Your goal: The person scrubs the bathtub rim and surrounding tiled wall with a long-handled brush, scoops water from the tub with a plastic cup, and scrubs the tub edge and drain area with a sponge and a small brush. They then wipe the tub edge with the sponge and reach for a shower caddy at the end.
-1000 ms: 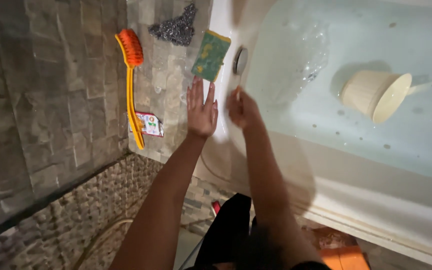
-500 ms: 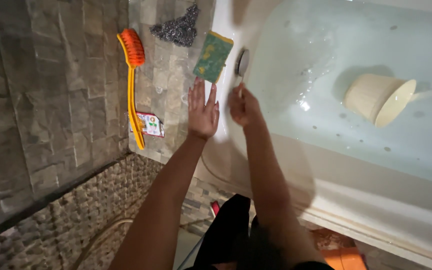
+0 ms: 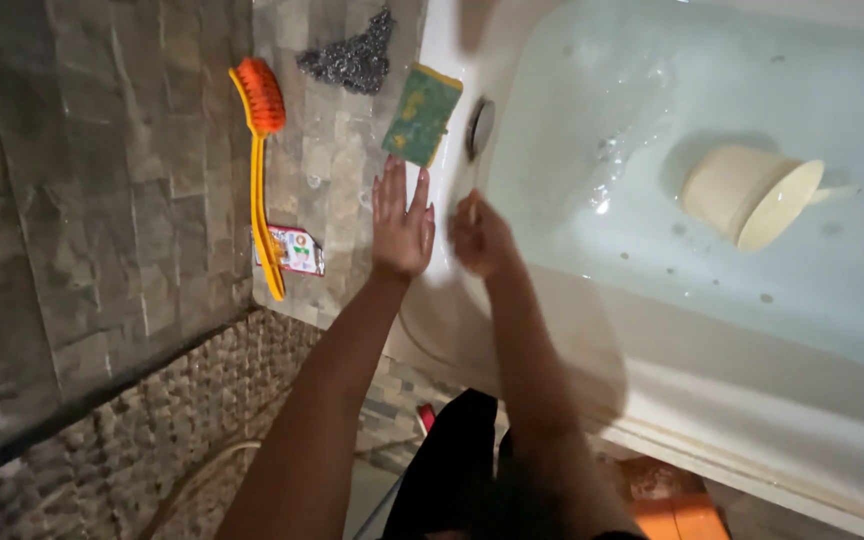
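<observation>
The left hand (image 3: 401, 228) lay flat, palm down, on the corner of the white bathtub (image 3: 512, 330) rim, where the rim met the stone-tiled ledge (image 3: 342, 170); its fingers were extended and slightly spread, holding nothing. The fingertips pointed toward a green and yellow sponge (image 3: 422, 114), which rested just beyond them on the rim, near but not touching. The right hand (image 3: 480, 238) sat just beside the left, at the inner edge of the rim, with fingers curled in a loose fist; whether it gripped anything could not be determined. A round metal overflow plate (image 3: 482, 127) was mounted on the tub wall just beside the sponge. The tub contained shallow water, and a cream plastic cup (image 3: 749, 195) lay on its side in it, well apart from both hands. On the ledge, an orange and yellow long-handled brush (image 3: 259, 160) lay lengthwise, bristle head at the far end. A dark metal scouring pad (image 3: 352, 58) lay beyond the sponge, and a small printed wrapper (image 3: 297, 250) lay beside the brush handle.
</observation>
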